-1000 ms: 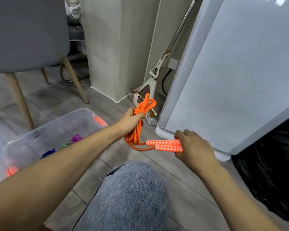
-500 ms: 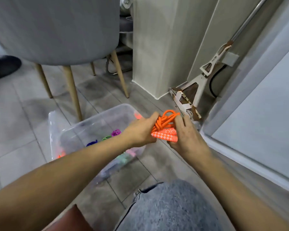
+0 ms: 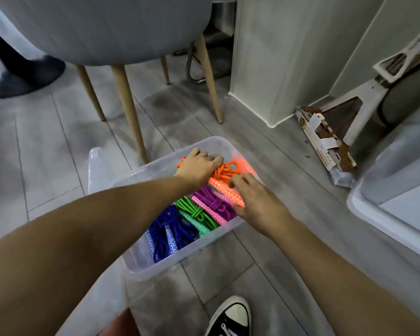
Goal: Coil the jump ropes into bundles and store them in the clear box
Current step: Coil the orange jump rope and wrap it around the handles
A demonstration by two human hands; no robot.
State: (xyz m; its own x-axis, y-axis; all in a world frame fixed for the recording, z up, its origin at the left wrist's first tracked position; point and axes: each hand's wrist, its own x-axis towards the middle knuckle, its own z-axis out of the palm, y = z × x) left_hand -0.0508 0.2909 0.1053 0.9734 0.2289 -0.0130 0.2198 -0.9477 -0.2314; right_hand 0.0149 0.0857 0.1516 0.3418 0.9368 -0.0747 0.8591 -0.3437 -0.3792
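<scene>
Item: orange bundle, at far end of clear box, beside purple bundle. Left hand curled over it, seemingly gripping. Right hand rests flat-fingered on its handle. Step: stowing. Next, likely: release, lift both hands out.

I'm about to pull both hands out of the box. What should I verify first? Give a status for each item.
1. Orange bundle inside the clear box: ok.
2. Orange cord looks knotted, no loose tail showing: ok.
3. Left hand free of the cord: cannot tell, since it covers the coil's far end.
4. Right hand lying on the orange handles, fingers straight: ok.
5. Purple bundle, green bundle and blue bundle coiled side by side in the box: ok.
</scene>
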